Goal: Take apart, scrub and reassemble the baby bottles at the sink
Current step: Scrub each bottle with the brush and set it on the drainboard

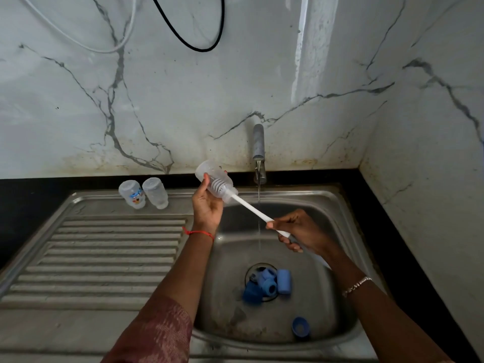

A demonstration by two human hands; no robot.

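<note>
My left hand (207,205) grips a clear baby bottle (213,176), tilted with its mouth toward the lower right, above the sink's left rim. A white bottle brush (251,209) is pushed into it, the ribbed head showing through the plastic. My right hand (296,230) holds the brush handle's end over the basin. Two more clear bottles (132,193), (155,192) stand upside down on the drainboard's back edge; the left one has a cartoon print. Blue caps and rings (269,282) lie over the drain, and one blue cap (300,328) sits near the basin's front.
Water runs from the steel tap (258,145) into the steel sink basin (327,297). A ribbed drainboard (104,255) lies to the left. Marble walls stand behind and to the right, with a black counter edge (392,231) between. Cables hang at the top.
</note>
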